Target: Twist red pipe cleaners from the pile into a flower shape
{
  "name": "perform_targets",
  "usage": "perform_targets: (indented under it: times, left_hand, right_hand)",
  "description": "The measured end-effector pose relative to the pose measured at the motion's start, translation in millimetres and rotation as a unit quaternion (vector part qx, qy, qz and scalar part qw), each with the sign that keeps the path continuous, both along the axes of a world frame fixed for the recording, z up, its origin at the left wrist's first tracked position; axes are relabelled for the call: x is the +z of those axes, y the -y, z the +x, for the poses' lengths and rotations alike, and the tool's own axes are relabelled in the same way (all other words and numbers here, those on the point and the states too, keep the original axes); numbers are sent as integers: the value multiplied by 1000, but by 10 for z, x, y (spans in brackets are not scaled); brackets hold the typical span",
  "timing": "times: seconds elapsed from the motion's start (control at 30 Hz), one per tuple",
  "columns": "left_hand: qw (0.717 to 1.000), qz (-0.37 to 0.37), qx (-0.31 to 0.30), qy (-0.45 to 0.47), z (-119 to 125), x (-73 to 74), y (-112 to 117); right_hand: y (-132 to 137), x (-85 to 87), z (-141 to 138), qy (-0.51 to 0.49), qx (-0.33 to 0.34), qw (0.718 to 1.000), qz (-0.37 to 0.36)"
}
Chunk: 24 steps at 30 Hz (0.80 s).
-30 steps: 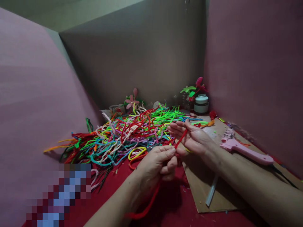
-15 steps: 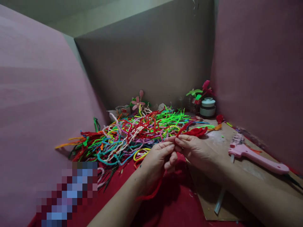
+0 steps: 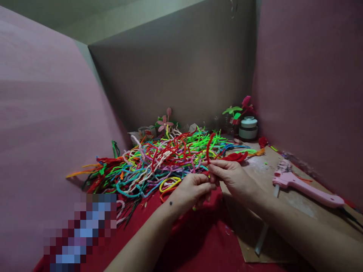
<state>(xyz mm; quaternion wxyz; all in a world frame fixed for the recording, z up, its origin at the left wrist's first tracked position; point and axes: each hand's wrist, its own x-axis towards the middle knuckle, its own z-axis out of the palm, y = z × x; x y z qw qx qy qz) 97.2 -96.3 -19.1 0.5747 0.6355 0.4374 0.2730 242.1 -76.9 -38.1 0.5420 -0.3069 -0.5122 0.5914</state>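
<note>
Between my two hands, over the front of the table, is a red pipe cleaner (image 3: 209,145); one end stands up from the fingers. My right hand (image 3: 234,177) pinches it between thumb and forefinger. My left hand (image 3: 194,189) is closed just below and to the left, its fingertips at the same pipe cleaner, partly hidden behind the thumb and fingers. A small bit of green shows under the left fingers. Behind the hands lies a big heap of coloured pipe cleaners (image 3: 170,155). A red looped pipe-cleaner piece (image 3: 236,156) lies just beyond my right hand.
A pink glue gun (image 3: 309,189) with a clear glue stick (image 3: 262,238) lies on a brown board (image 3: 249,241) at right. Farther back stand a pale lidded jar (image 3: 248,128) and a pink pipe-cleaner flower (image 3: 165,123). Red cloth (image 3: 198,241) covers the table front.
The red pipe cleaner's free end has swung from slanting right to nearly upright. My left hand has turned, its fingers now curled nearer the right hand. The red strand below the left wrist has moved mostly out of sight.
</note>
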Motion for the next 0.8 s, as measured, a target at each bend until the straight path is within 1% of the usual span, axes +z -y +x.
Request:
perform_targets:
  times: [0.07, 0.1, 0.23, 0.3, 0.43, 0.5, 0.57, 0.63, 0.73, 0.8]
  left_hand:
    - [999, 24, 11, -18, -28, 41, -17]
    - [999, 29, 18, -10, -51, 59, -32]
    - [997, 7, 49, 62, -139, 89, -97]
    - [994, -6, 60, 90, -153, 79, -113]
    - [988, 7, 126, 92, -132, 71, -112]
    - [986, 5, 140, 87, -128, 80, -107]
    - [989, -19, 118, 92, -141, 87, -105]
    - [989, -55, 82, 107, -173, 90, -110]
    - [977, -126, 38, 170, -264, 114, -143]
    - [957, -164, 37, 237, -354, 154, -185]
  right_hand:
    - [19, 20, -5, 41, -9, 999, 1]
    - [27, 32, -5, 55, -11, 998, -6]
    - [48, 51, -10, 96, -15, 995, -32]
    - [55, 36, -18, 121, -10, 992, -25]
    - [86, 37, -20, 189, 27, 982, 7]
    - [110, 72, -5, 220, 76, 973, -1]
    - [129, 111, 18, 250, 144, 957, -18]
    - [134, 129, 42, 263, 195, 944, -39]
    - [116, 111, 68, 242, 219, 942, -75]
    - [95, 83, 78, 227, 227, 942, -92]
